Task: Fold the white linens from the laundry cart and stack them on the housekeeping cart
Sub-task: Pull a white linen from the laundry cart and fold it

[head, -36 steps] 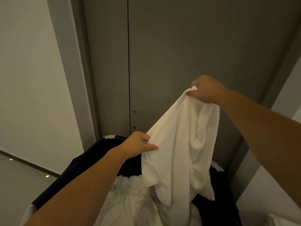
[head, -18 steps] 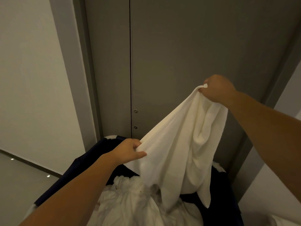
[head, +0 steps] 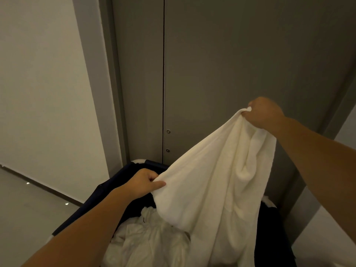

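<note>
A white towel [head: 215, 182] hangs stretched between my two hands above the laundry cart [head: 100, 197], a dark navy fabric bin. My right hand [head: 264, 112] grips one corner high up at the right. Lower down at the centre, my left hand [head: 144, 183] pinches the towel's upper edge. The rest of the towel drapes down into the cart. More crumpled white linens [head: 150, 241] lie inside the cart beneath it. The housekeeping cart is not in view.
Grey double doors [head: 212, 64] with a vertical seam stand right behind the cart. A pale wall [head: 42, 83] is on the left, with a glossy floor [head: 25, 205] below it. Another pale surface [head: 327, 234] shows at the lower right.
My hands have drawn apart, the right one rightwards and the left one leftwards and down. The towel's upper edge is now pulled out longer between them.
</note>
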Available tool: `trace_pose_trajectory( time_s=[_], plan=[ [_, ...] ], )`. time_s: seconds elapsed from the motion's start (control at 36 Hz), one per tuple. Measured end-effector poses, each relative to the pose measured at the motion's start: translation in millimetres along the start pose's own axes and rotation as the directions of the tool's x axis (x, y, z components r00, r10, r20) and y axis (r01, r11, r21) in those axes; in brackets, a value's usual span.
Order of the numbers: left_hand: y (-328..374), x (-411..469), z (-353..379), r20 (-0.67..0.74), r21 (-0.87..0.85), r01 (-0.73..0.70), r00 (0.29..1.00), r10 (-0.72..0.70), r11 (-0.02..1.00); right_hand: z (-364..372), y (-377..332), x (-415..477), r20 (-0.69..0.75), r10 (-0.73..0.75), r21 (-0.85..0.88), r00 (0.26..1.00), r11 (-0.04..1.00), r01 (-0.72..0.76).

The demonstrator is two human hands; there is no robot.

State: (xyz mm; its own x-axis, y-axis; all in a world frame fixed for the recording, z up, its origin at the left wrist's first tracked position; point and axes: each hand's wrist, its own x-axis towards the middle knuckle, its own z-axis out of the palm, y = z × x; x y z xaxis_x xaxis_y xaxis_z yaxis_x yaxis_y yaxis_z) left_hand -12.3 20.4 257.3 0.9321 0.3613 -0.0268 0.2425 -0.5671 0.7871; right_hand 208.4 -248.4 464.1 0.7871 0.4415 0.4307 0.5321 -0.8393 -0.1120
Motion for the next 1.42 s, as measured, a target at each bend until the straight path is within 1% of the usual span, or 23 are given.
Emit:
trace_pose_trajectory(
  time_s=[0.14,0.31,0.42,0.5,0.56,0.61,0.64,0.69,0.86,0.89,0.94,1.03,1.08,1.17,1.28,1.36,1.42],
  plan=[
    [-15,-4,-1,-0.067,-0.025,0.021,0.997,-0.023,0.999,1,2,1,-0.007,0.009,0.008,1.0,1.0,-0.009],
    [-22,-6,-1,-0.055,0.041,0.023,0.998,-0.02,0.999,5,4,3,0.006,0.024,0.019,1.0,1.0,-0.024],
    [-26,-7,-1,-0.164,0.023,-0.004,0.986,0.008,1.0,6,6,4,0.006,0.034,0.036,0.999,0.999,-0.035],
    [-27,-7,1,-0.203,0.024,-0.046,0.978,0.05,0.999,6,7,5,-0.002,0.018,0.036,1.0,0.999,-0.018],
    [-27,-5,3,-0.267,0.031,-0.072,0.96,0.078,0.997,6,7,6,-0.014,0.015,0.043,1.0,0.999,-0.014],
    [-24,-2,4,-0.352,-0.001,-0.098,0.932,0.091,0.995,6,7,7,-0.023,0.005,0.042,1.0,0.999,-0.004],
    [-22,-1,5,-0.373,-0.017,-0.105,0.924,0.091,0.994,6,6,8,-0.026,0.003,0.04,1.0,0.999,-0.002],
    [-17,1,6,-0.351,-0.044,-0.112,0.932,0.09,0.993,5,6,10,-0.032,-0.001,0.043,0.999,0.999,0.002],
    [-13,-2,7,-0.186,-0.108,-0.113,0.978,0.091,0.988,6,10,12,-0.025,0.013,0.043,1.0,0.999,-0.012],
    [-13,-2,8,-0.154,-0.105,-0.103,0.984,0.086,0.989,7,10,12,-0.024,0.01,0.037,1.0,0.999,-0.01],
    [-12,-2,9,-0.109,-0.046,-0.066,0.992,0.061,0.997,9,11,12,-0.018,0.005,0.02,1.0,1.0,-0.005],
    [-14,-3,10,-0.098,0.011,-0.031,0.995,0.032,0.999,11,13,11,0.0,0.007,0.02,1.0,1.0,-0.007],
    [-16,-5,9,-0.137,0.005,-0.012,0.99,0.012,1.0,13,13,9,0.014,0.018,0.025,1.0,1.0,-0.018],
    [-19,-5,7,-0.232,-0.016,0.004,0.973,-0.007,1.0,15,16,10,0.026,0.028,0.033,0.999,0.999,-0.029],
    [-13,-3,6,-0.384,-0.106,0.012,0.922,-0.052,0.994,15,17,13,0.033,0.03,0.04,0.999,0.999,-0.031],
    [-1,-2,4,-0.426,-0.046,0.005,0.904,-0.024,0.999,12,17,13,0.059,0.021,0.032,0.998,0.999,-0.023],
    [5,-1,-4,-0.438,-0.039,-0.005,0.899,-0.013,0.999,12,19,12,0.072,0.023,0.015,0.997,1.0,-0.024]
  ],
)
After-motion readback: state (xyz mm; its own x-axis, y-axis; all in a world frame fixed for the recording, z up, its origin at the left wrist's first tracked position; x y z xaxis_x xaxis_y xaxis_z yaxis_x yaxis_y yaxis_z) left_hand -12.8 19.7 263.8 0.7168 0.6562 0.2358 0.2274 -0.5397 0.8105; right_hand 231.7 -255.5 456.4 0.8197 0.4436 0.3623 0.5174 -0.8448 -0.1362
